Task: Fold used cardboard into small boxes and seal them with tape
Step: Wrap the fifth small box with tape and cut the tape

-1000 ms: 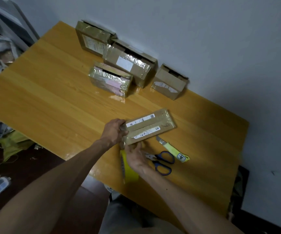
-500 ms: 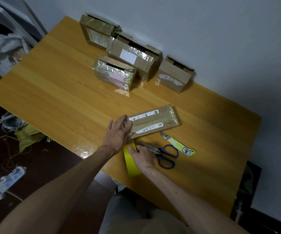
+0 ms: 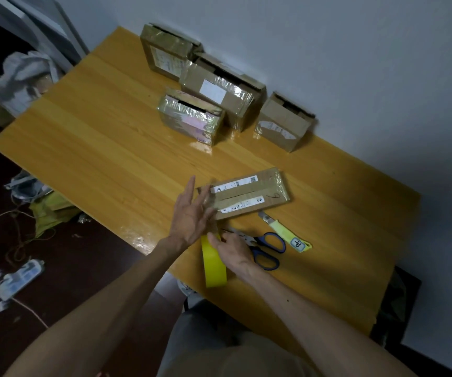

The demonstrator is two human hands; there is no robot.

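Observation:
A flat taped cardboard box (image 3: 249, 195) with white labels lies near the front of the wooden table (image 3: 97, 137). My left hand (image 3: 192, 213) is spread with straight fingers at the box's left end, fingertips over its edge. Just below it, my right hand (image 3: 233, 251) grips a yellow tape roll (image 3: 214, 263) that stands on edge on the table. A strip of clear tape seems to run from the roll up to the box's left end, under my left fingers.
Blue-handled scissors (image 3: 267, 250) and a yellow utility knife (image 3: 284, 231) lie right of my right hand. Several taped boxes (image 3: 192, 118) stand along the wall at the back. Cables and a power strip (image 3: 19, 278) litter the floor to the left.
My left hand let go of the box's left end and opened flat. My right hand dropped from the box edge to the tape roll and grips it.

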